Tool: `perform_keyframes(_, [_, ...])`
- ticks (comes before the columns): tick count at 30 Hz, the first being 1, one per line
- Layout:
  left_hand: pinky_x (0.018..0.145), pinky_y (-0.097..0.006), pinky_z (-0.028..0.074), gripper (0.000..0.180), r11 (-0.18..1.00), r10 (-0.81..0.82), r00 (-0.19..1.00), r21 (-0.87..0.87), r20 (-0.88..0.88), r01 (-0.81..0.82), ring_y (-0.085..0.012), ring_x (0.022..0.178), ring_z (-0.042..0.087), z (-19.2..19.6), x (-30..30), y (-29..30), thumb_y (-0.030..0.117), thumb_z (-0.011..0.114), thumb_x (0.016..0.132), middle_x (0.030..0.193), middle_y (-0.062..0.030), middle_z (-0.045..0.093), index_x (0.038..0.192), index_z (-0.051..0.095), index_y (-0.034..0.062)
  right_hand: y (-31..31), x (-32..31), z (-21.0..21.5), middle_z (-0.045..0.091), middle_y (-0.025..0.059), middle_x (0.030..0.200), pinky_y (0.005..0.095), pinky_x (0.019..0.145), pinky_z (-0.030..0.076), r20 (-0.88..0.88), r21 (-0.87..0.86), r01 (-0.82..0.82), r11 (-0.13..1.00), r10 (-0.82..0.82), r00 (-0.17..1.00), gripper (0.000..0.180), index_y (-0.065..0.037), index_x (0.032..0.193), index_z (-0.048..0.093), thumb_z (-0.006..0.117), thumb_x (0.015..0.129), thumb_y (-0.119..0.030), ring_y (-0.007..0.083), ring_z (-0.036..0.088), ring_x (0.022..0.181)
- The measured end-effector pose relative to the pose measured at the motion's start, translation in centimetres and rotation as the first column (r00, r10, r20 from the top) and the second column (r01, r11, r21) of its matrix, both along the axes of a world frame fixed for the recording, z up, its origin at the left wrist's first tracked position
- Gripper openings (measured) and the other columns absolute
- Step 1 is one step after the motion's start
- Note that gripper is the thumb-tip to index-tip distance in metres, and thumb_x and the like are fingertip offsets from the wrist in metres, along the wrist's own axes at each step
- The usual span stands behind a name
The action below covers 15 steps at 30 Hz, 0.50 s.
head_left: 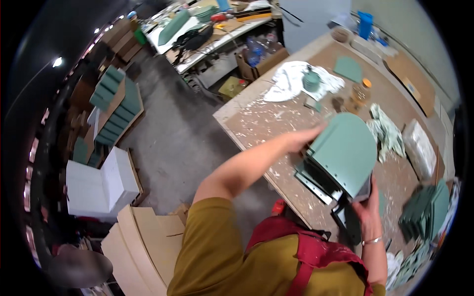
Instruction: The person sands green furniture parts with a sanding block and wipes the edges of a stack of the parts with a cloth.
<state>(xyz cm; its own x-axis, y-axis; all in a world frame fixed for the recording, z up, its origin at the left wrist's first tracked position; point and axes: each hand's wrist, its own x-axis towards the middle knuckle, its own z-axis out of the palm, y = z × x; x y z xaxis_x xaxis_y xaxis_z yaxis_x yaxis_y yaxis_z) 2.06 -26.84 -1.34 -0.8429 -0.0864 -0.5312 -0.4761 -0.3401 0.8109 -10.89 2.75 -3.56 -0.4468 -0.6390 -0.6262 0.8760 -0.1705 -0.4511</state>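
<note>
**Round-ended pale-green housing [345, 153] held from both sides**

The broad brown-topped bench [286, 118], littered with white flecks, carries the work. The housing is at its near edge, which probably keeps it within easy reach; whether it rests there or is lifted slightly, I cannot tell. The rounded end points away from the person, and the dark open end faces back, perhaps so that its inside can be seen.

A stack of pale-green, round-topped flat panels [419, 217] stands toward the bench's right end, on edge and close together, likely to save room. Beyond the housing, nearer the bench's left corner, a crumpled white cloth [284, 86] lies spread under a squat green cylinder [311, 81], perhaps as padding. A white wrapped package [419, 145] sits toward the far edge, apparently set aside from the work.

The left hand [306, 138] curls against the housing's left side, its fingertips partly hidden. The right hand [368, 209] grips low on the opposite side, close to the open end. This opposed hold probably stops the housing from twisting.

A clear jar with an orange lid [361, 93] stands upright beyond the rounded end. Smallest, a perforated silvery strip [316, 190] runs along the open end.
</note>
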Motion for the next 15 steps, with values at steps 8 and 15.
perform_keyframes(8, [0.105, -0.043, 0.040, 0.095, 1.000, 0.000, 0.999, 0.002, 0.052, 0.000, -0.0257, 0.133, 0.044, 1.6, 2.2, 0.0, 0.082, 0.035, 0.088, 0.150, -0.0111, 0.045, 0.149, 0.042, 0.0096, -0.7, 0.1, 1.1, 0.063, 0.0054, 0.121, 0.0405, 0.070, 0.054, -0.038, 0.230, -0.252, 0.940, 0.268, 0.963, 0.062, -0.017, 0.130, 0.055, 0.058, 0.090, -0.063, 0.0235, 0.062, 0.103])
perform_keyframes(15, [0.096, -0.038, 0.048, 0.083, 0.992, 0.101, 0.995, 0.079, -0.005, -0.101, -0.0190, 0.114, 0.059, -1.6, 2.4, -2.8, 0.075, 0.043, 0.092, 0.130, -0.0078, 0.062, 0.139, 0.054, 0.0069, -4.4, 2.1, 2.2, 0.058, 0.0076, 0.133, 0.0409, 0.090, 0.052, -0.111, 0.258, -0.302, 0.918, 0.338, 0.935, 0.059, -0.013, 0.136, 0.051, 0.054, 0.095, -0.056, 0.0238, 0.058, 0.116])
